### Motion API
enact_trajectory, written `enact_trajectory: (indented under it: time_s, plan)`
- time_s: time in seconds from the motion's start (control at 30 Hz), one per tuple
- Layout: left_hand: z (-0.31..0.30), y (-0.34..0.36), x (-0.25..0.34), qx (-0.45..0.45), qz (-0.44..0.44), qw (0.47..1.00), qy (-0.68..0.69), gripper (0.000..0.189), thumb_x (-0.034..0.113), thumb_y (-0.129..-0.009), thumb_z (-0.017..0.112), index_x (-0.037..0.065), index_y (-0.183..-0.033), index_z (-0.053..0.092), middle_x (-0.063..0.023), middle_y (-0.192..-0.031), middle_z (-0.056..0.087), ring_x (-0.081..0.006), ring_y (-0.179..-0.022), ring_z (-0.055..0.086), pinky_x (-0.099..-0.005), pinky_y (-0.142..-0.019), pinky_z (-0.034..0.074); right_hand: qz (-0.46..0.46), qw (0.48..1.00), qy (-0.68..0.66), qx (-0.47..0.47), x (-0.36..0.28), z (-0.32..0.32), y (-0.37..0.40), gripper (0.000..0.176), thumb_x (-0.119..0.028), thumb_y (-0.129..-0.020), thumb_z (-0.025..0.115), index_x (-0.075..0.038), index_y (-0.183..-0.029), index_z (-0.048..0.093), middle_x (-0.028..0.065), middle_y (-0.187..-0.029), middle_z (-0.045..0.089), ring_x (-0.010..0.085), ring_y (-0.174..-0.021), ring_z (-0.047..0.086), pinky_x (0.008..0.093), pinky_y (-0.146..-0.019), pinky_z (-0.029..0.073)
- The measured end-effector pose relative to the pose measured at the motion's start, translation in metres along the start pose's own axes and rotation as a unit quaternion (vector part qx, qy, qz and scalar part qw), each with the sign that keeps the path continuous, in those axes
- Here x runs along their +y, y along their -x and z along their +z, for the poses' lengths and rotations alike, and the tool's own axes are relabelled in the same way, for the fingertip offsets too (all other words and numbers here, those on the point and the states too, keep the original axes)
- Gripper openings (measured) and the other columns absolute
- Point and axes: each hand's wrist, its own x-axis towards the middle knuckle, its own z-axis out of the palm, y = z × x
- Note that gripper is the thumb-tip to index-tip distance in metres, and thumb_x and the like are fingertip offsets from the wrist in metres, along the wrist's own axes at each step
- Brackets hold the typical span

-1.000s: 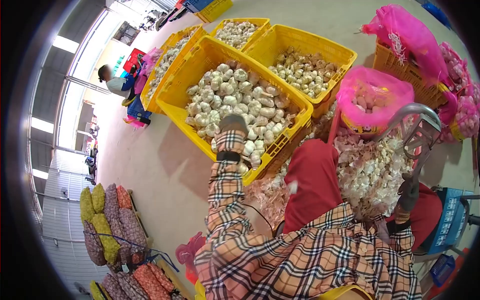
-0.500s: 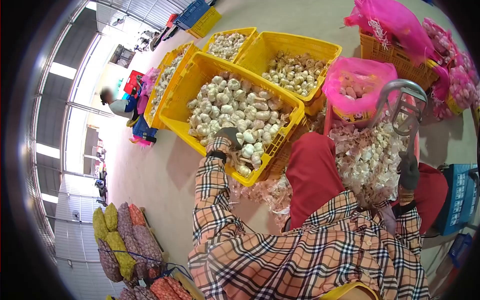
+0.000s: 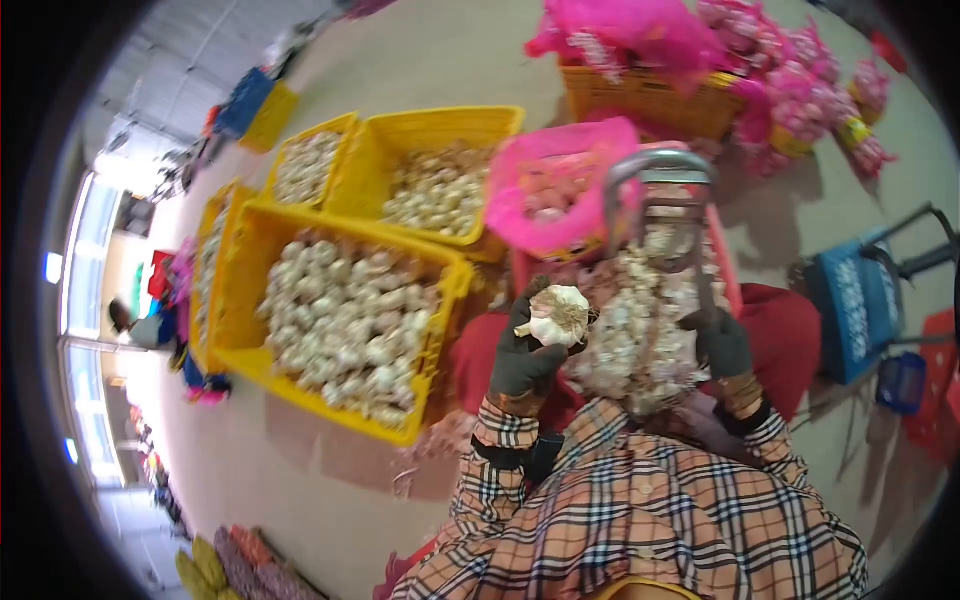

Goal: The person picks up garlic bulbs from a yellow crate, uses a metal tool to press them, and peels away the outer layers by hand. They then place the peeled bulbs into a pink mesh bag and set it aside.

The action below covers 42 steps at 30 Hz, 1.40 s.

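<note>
My gloved left hand [image 3: 525,362] is closed around a garlic bulb [image 3: 560,315], held above my lap with its dry roots turned toward the right. My gloved right hand [image 3: 724,350] wraps the lower end of a grey metal tool [image 3: 660,160], which has a rounded loop frame and a long lever handle. That tool stands over a pink crate [image 3: 733,275] between my knees. Garlic pieces and papery skins [image 3: 640,345] heap up in this crate. To the left, a large yellow crate [image 3: 245,335] is filled with whole garlic bulbs [image 3: 345,320].
More yellow crates [image 3: 515,125] of garlic stand behind the large one. A pink mesh bag [image 3: 510,215] lines a container beyond the tool. Pink sacks [image 3: 660,45] sit on a far crate. At right is a blue box [image 3: 850,310]. Another person [image 3: 145,328] is far left.
My left hand has come out of the large yellow crate and moved right, now carrying a garlic bulb near the tool. My right hand stays on the lever. The view has turned right.
</note>
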Motion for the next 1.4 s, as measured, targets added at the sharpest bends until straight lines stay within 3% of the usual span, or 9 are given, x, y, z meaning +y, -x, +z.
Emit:
enact_trajectory:
  time_s: [0.17, 0.33, 0.7, 0.73, 0.77, 0.8, 0.93, 1.2, 1.4]
  plan:
    - [0.017, -0.028, -0.042, -0.015, -0.025, 0.997, -0.075, 0.075, -0.009, -0.065, 0.064, 0.004, -0.132, 0.033, -0.0084, -0.119, 0.048, -0.0224, -0.104, 0.052, -0.0340, -0.085, 0.046, 0.150, 0.983, -0.096, -0.033, -0.057, -0.003, 0.034, 0.023, -0.022, -0.085, 0.054, -0.003, -0.094, 0.062, -0.0003, -0.058, 0.051, 0.0066, -0.048, 0.045, 0.0222, -0.044, 0.036]
    - [0.007, -0.032, -0.001, 0.066, 0.120, 0.984, -0.112, 0.067, 0.003, -0.066, 0.064, 0.000, -0.128, 0.039, -0.0079, -0.106, 0.054, -0.0185, -0.094, 0.055, -0.0288, -0.080, 0.046, -0.054, 0.998, -0.016, -0.027, -0.028, 0.010, 0.024, 0.025, -0.022, -0.086, 0.048, -0.003, -0.096, 0.062, -0.0003, -0.059, 0.049, 0.0066, -0.049, 0.043, 0.0217, -0.045, 0.033]
    - [-0.041, -0.112, 0.113, 0.160, 0.361, 0.903, -0.169, 0.074, -0.009, -0.068, 0.067, -0.003, -0.132, 0.030, -0.0095, -0.108, 0.052, -0.0169, -0.096, 0.053, -0.0250, -0.080, 0.047, -0.072, 0.996, -0.043, -0.016, 0.010, 0.003, -0.002, 0.031, -0.023, -0.089, 0.044, 0.003, -0.099, 0.056, 0.0051, -0.070, 0.058, 0.0071, -0.044, 0.043, 0.0213, -0.039, 0.036]
    - [-0.080, -0.141, 0.120, 0.216, 0.397, 0.856, -0.251, 0.078, -0.002, -0.068, 0.069, -0.003, -0.133, 0.028, -0.0122, -0.109, 0.051, -0.0196, -0.098, 0.053, -0.0271, -0.081, 0.047, -0.100, 0.992, -0.076, -0.021, 0.018, 0.000, -0.005, 0.032, -0.025, -0.090, 0.044, 0.003, -0.100, 0.055, 0.0044, -0.067, 0.056, 0.0072, -0.044, 0.043, 0.0213, -0.038, 0.036]
    - [-0.095, -0.149, 0.133, 0.348, 0.439, 0.615, -0.555, 0.080, 0.007, -0.068, 0.071, -0.002, -0.134, 0.027, -0.0182, -0.117, 0.048, -0.0254, -0.102, 0.052, -0.0298, -0.081, 0.046, -0.093, 0.995, -0.029, -0.021, 0.017, -0.001, -0.006, 0.035, -0.029, -0.090, 0.044, 0.003, -0.100, 0.055, 0.0025, -0.063, 0.053, 0.0072, -0.044, 0.043, 0.0202, -0.038, 0.035]
    - [-0.115, -0.145, 0.146, 0.336, 0.289, 0.664, -0.603, 0.075, 0.017, -0.069, 0.070, 0.004, -0.133, 0.033, -0.0216, -0.113, 0.052, -0.0297, -0.100, 0.055, -0.0329, -0.083, 0.045, -0.091, 0.995, -0.028, -0.027, 0.016, 0.000, -0.006, 0.035, -0.029, -0.090, 0.044, 0.003, -0.100, 0.055, 0.0025, -0.063, 0.053, 0.0072, -0.044, 0.043, 0.0202, -0.038, 0.035]
    - [-0.153, -0.090, 0.169, 0.347, 0.235, 0.628, -0.656, 0.026, 0.022, -0.077, 0.058, 0.013, -0.100, 0.065, -0.0121, -0.095, 0.064, -0.0279, -0.088, 0.060, -0.0361, -0.082, 0.045, -0.084, 0.996, -0.037, -0.013, 0.021, 0.001, -0.012, 0.036, -0.028, -0.091, 0.042, 0.004, -0.100, 0.055, 0.0016, -0.060, 0.050, 0.0073, -0.044, 0.043, 0.0197, -0.038, 0.034]
    - [-0.179, 0.059, 0.225, 0.363, -0.184, 0.365, -0.837, 0.033, 0.014, -0.070, 0.059, 0.014, -0.102, 0.065, -0.0128, -0.106, 0.061, -0.0299, -0.098, 0.057, -0.0379, -0.087, 0.044, -0.130, 0.990, -0.021, -0.043, 0.048, -0.016, -0.033, 0.040, -0.031, -0.091, 0.043, 0.005, -0.107, 0.053, 0.0043, -0.065, 0.054, 0.0076, -0.044, 0.043, 0.0210, -0.038, 0.035]
    - [-0.249, 0.094, 0.185, 0.414, -0.035, 0.361, -0.835, 0.040, 0.018, -0.069, 0.061, 0.011, -0.108, 0.060, -0.0167, -0.108, 0.059, -0.0314, -0.101, 0.055, -0.0387, -0.088, 0.043, -0.125, 0.991, -0.055, -0.012, 0.056, -0.013, -0.034, 0.041, -0.025, -0.091, 0.043, 0.000, -0.124, 0.045, 0.0133, -0.095, 0.061, 0.0070, -0.048, 0.044, 0.0203, -0.040, 0.037]
